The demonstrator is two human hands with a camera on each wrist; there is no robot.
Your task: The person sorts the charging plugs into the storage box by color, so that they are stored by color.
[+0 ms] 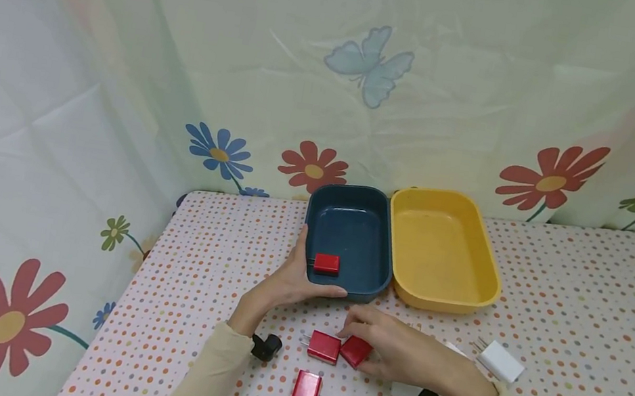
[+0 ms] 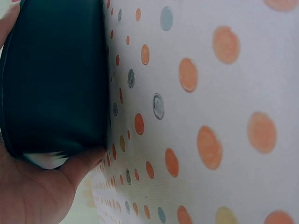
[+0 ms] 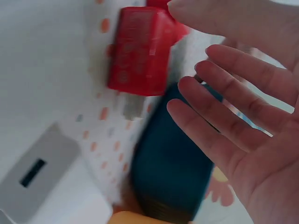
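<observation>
My left hand (image 1: 295, 277) holds the near left corner of a dark blue plastic bin (image 1: 384, 235). Its thumb lies along the front wall and its fingers reach up the left side; the left wrist view shows the thumb against the bin's wall. Inside the bin lies a red plug charger (image 1: 327, 264). Over the table in front, my right hand (image 1: 394, 346) is at another red charger (image 1: 356, 351). In the right wrist view its fingers are extended and spread, the thumb tip overlapping red plastic. A red charger (image 1: 324, 347) lies just left of it, and another red charger (image 1: 305, 391) nearer me.
A yellow bin (image 1: 440, 244) stands against the blue bin's right side. White chargers lie to the right, one white charger (image 1: 501, 361) with prongs showing, others partly hidden under my right arm. The dotted tablecloth (image 1: 224, 246) ends at a flowered curtain (image 1: 425, 139) behind.
</observation>
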